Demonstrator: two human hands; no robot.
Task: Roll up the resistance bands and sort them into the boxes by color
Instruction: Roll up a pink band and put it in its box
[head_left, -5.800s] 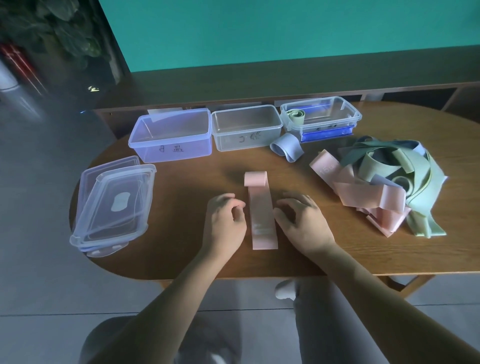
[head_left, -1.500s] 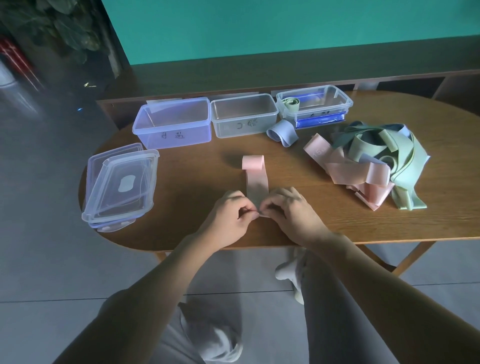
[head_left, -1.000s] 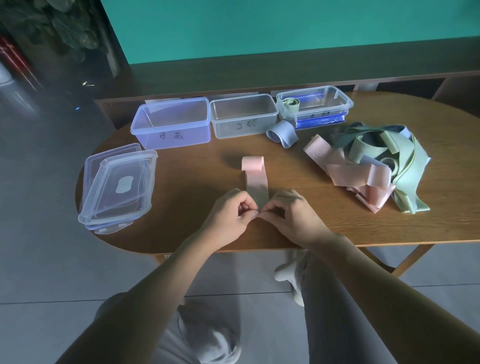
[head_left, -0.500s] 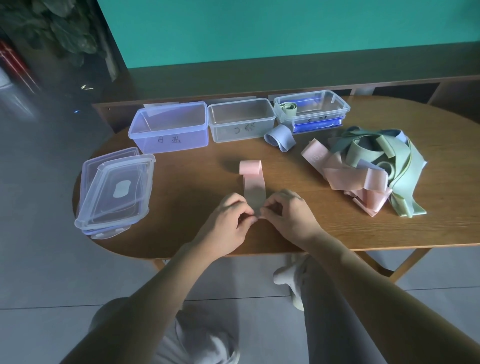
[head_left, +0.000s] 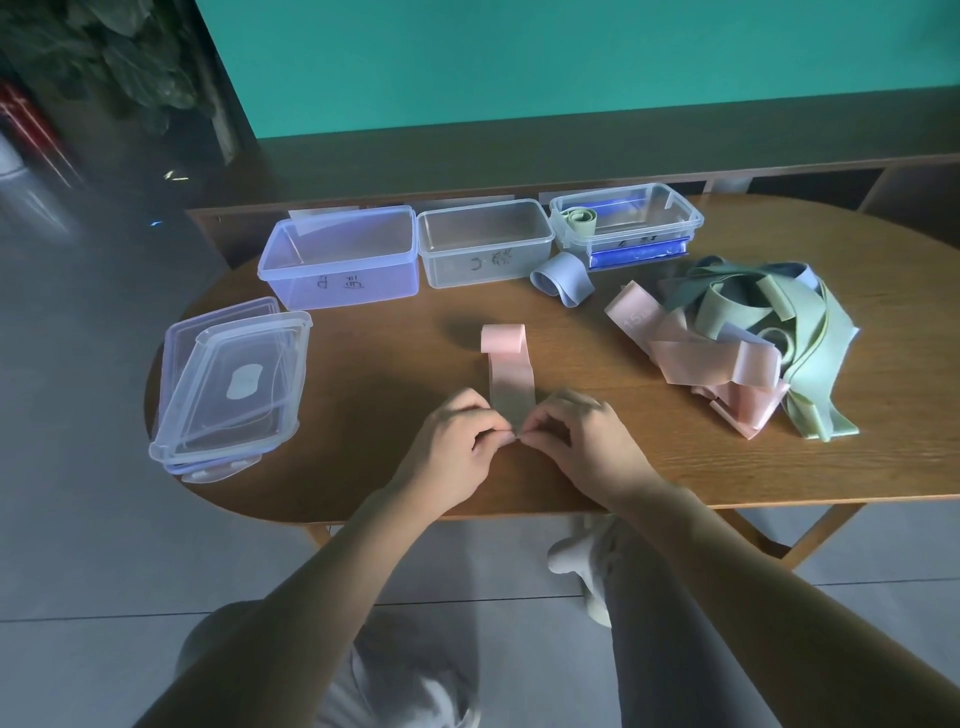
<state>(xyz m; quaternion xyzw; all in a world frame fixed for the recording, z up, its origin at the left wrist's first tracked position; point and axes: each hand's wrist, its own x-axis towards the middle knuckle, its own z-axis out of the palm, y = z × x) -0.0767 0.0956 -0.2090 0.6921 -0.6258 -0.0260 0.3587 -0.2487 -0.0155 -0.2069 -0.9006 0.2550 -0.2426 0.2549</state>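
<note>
I am starting the roll: left hand (head_left: 457, 447) and right hand (head_left: 576, 441) both pinch the pink band (head_left: 511, 387) at its near end, probably the first fold; next, roll it far.

You have an oval wooden table (head_left: 363, 467) under the work, with one angled leg (head_left: 815, 530) showing below its near right edge. A stack of clear lids (head_left: 234, 384) rests at your left, close to the table's rim; the top one carries a pale oval patch at its centre. Behind the table runs a dark low shelf unit (head_left: 571, 150) with open cubbies along its front, and above it a teal wall (head_left: 519, 57). Dark leafy plants (head_left: 104, 57) fill your upper left corner, blurred. The floor (head_left: 78, 545) is grey tile with a seam line crossing beneath the table.
</note>
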